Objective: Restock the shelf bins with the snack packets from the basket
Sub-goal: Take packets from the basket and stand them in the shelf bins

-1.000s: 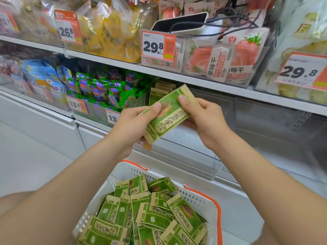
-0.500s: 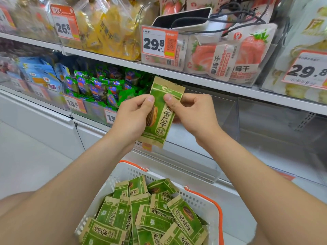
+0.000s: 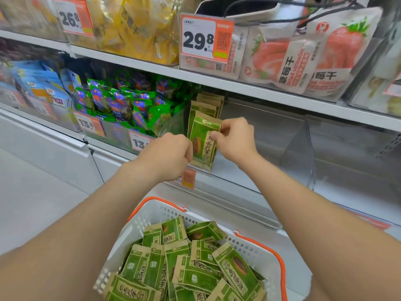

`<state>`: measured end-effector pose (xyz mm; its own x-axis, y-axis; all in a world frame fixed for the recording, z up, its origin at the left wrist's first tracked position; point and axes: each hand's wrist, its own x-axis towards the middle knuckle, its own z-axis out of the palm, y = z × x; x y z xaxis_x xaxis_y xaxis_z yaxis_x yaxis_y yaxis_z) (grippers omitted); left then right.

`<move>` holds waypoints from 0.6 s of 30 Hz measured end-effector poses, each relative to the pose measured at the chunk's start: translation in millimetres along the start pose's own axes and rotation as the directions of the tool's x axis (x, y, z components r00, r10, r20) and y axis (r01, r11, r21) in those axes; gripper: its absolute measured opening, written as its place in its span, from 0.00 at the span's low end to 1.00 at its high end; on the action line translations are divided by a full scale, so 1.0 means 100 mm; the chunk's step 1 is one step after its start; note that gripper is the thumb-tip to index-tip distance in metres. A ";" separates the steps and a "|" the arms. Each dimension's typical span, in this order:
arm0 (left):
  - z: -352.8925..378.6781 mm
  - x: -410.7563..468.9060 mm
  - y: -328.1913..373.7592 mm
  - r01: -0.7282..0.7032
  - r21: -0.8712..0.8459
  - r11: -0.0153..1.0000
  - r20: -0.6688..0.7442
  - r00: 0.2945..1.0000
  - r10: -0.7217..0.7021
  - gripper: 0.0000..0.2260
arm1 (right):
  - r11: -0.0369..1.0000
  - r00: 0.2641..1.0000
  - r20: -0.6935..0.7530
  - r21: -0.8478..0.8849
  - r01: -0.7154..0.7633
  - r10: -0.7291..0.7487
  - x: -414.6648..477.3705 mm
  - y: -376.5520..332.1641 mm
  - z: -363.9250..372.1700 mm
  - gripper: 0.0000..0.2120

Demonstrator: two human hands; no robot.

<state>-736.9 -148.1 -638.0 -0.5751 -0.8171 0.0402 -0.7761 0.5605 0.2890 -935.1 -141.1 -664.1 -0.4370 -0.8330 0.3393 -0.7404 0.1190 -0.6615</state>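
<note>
Snack packet [image 3: 202, 142], green and kraft-brown, stands upright between both hands, just in front of the row of matching packets [image 3: 208, 105] at the left end of the clear shelf bin [image 3: 260, 135]. The right hand [image 3: 235, 140] pinches its upper right edge between thumb and forefinger. The left hand [image 3: 168, 156] is curled against its left edge and seems to pinch it too. Gripping both side edges keeps the packet square and face-out, which I take as lining it up to go in as the next one in the row. The row starts against the wall shared with the green and purple packets [image 3: 130, 105], which probably leaves the bare part of the bin free for more.

Below, the basket [image 3: 280, 257] sits close under the arms, so each reach is short. A loose heap [image 3: 195, 263] of the same packets fills it, so I judge most of the restocking is still to do.

The left fingertips face away from me, so I cannot tell how firm that grip is. Nor can I tell whether the packet's bottom edge touches the bin floor. Only the tops of the row behind show, so their number is unclear. An orange tag [image 3: 188, 178] peeks from under the left wrist, its print unreadable. The basket's near side is cut off.
</note>
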 end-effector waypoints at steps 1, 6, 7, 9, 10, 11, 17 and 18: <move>0.00 0.00 0.00 -0.003 0.019 1.000 0.009 1.000 0.003 0.13 | 1.000 1.000 -0.026 0.000 -0.002 0.002 0.04 -0.03 0.02 0.09; 0.04 0.02 0.00 -0.043 0.124 0.991 0.015 0.999 0.041 0.10 | 1.000 0.994 -0.106 -0.007 -0.023 0.022 0.16 -0.16 0.20 0.09; 0.06 0.03 0.00 -0.049 0.143 0.989 0.013 0.999 0.047 0.10 | 1.000 0.993 -0.115 0.000 -0.026 0.026 0.17 -0.18 0.23 0.09; 0.08 0.04 -0.01 -0.057 0.167 0.984 0.006 0.998 0.057 0.10 | 1.000 0.992 -0.126 -0.006 -0.017 0.016 0.21 -0.19 0.30 0.10; 0.09 0.04 -0.01 -0.061 0.164 0.985 0.006 0.998 0.061 0.10 | 1.000 0.992 -0.126 -0.021 -0.015 0.012 0.23 -0.18 0.32 0.09; 0.09 0.04 -0.02 -0.068 0.151 0.986 0.008 0.998 0.067 0.11 | 0.999 0.992 -0.122 -0.038 -0.021 0.016 0.24 -0.17 0.33 0.09; 0.08 0.02 0.02 -0.078 0.101 0.992 -0.017 0.997 0.080 0.10 | 0.988 0.992 -0.105 -0.129 -0.087 0.073 0.19 -0.12 0.21 0.21; 0.09 0.01 0.02 -0.084 0.097 0.992 -0.041 0.995 0.088 0.10 | 0.984 0.991 -0.094 -0.142 -0.107 0.094 0.17 -0.11 0.20 0.23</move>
<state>-741.5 -146.8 -645.8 -0.6303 -0.7693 0.1050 -0.7465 0.6376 0.1904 -924.9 -167.4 -664.2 -0.5508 -0.7635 0.3371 -0.7545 0.2829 -0.5921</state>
